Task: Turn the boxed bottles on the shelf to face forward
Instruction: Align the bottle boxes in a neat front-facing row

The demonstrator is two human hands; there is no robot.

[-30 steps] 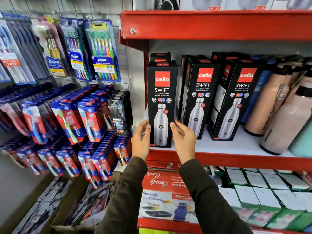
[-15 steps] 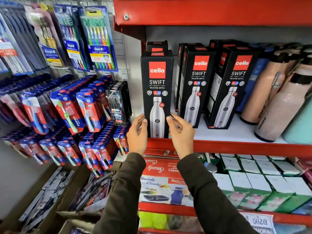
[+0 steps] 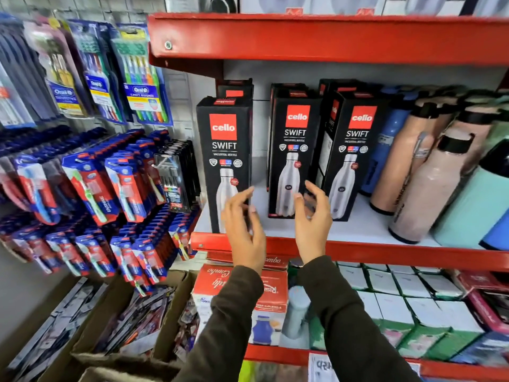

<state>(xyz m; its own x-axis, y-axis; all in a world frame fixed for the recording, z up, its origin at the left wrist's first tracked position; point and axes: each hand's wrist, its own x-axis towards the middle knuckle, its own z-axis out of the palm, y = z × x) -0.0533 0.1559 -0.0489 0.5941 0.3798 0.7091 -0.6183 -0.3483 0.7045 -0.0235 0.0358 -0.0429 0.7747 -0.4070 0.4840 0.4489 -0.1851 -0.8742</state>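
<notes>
Three black Cello Swift bottle boxes stand upright on the white shelf [image 3: 355,230] with its red front edge. The left box [image 3: 224,150] stands at the shelf's left end, front face toward me. The middle box [image 3: 293,150] also faces front. The right box [image 3: 351,158] is turned slightly, showing its left side panel. More black boxes stand behind them. My left hand [image 3: 243,230] hovers open in front of the left box's lower right corner, fingers spread. My right hand [image 3: 312,219] is open between the middle and right boxes, holding nothing.
Unboxed pink bottles [image 3: 429,188], a blue one and a mint one [image 3: 476,205] crowd the shelf's right side. A red shelf [image 3: 316,37] hangs close above. Toothbrush packs [image 3: 91,183] hang on the wall at left. Small boxes [image 3: 399,293] fill the shelf below.
Both hands have let go of the left box and shifted right, fingers now spread. The camera has swung right and closer to the shelf.
</notes>
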